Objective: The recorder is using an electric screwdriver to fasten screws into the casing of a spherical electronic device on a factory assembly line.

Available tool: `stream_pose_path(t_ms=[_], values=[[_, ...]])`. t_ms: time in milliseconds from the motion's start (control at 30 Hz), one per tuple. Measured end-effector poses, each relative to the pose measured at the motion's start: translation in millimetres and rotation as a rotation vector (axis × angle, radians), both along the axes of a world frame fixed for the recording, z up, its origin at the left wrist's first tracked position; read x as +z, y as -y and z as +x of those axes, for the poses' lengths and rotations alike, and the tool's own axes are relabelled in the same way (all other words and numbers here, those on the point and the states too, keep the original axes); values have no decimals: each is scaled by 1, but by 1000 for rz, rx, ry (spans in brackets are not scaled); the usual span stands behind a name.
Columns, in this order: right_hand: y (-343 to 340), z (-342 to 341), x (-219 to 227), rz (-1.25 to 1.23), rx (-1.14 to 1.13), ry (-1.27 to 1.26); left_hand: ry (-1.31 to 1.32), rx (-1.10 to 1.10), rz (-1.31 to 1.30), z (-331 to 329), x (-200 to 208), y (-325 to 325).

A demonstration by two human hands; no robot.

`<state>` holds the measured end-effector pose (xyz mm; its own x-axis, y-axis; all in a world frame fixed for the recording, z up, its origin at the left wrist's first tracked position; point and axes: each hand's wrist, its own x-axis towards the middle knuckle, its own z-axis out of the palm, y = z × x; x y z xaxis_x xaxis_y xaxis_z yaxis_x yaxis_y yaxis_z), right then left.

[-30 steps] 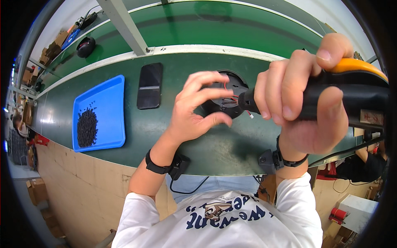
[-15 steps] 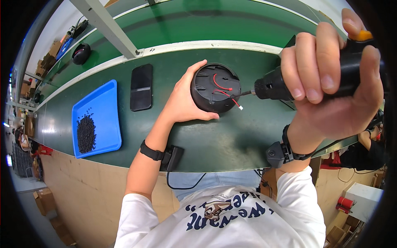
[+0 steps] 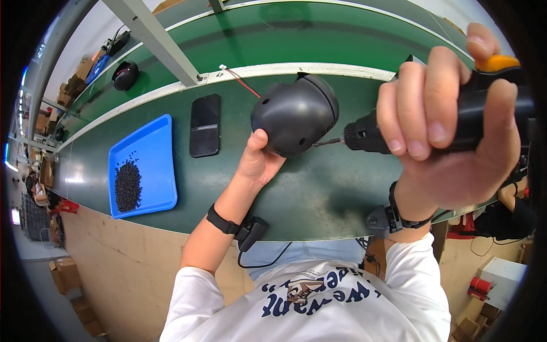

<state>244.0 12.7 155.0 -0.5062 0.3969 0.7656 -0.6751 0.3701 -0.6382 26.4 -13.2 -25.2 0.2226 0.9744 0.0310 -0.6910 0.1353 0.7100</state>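
My left hand (image 3: 259, 159) grips a rounded black plastic housing (image 3: 293, 117) from below, its thumb against the near side. The smooth outer shell with small holes faces up, and a red and black wire (image 3: 244, 84) with a white connector sticks out at its far left. In my right hand (image 3: 439, 114) is a black power screwdriver (image 3: 370, 132) with an orange part on top. Its thin bit points left, the tip close to the housing's lower right edge; whether it touches I cannot tell.
Left on the green workbench (image 3: 319, 194) lies a blue tray (image 3: 156, 188) holding a heap of small black screws (image 3: 127, 185). A black phone (image 3: 204, 126) lies beside it. Behind the bench runs a green conveyor belt (image 3: 342, 34) with another black rounded housing (image 3: 125, 75). A grey post (image 3: 156, 43) rises at its near edge.
My left hand has turned the housing over, from its open inside with red wires facing up to its outer shell. The screwdriver has moved slightly left and down.
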Motion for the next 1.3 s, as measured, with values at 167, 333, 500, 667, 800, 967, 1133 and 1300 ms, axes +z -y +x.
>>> stream_pose_path(t_ms=[167,333,500,667,800,967,1133,1300], values=[[0,-11,-7,-46,-69,-8,-61,9,22,6,-4,-5],[3,-15,-8,-90,-134,2,-57,8,11,4,-6,-5],[-1,-21,-15,-79,-156,-20,-64,0,14,5,-4,-4],[-4,-28,-27,-195,-77,-155,13,-45,30,13,11,-1],[-2,-34,-27,-214,-43,-161,27,-59,39,14,17,3],[-1,-46,-31,-313,-104,-35,135,36,-44,13,9,5],[2,-59,-33,-285,-62,-14,150,107,-52,12,15,6],[4,-67,-41,-184,-159,-19,165,97,-28,7,7,2]])
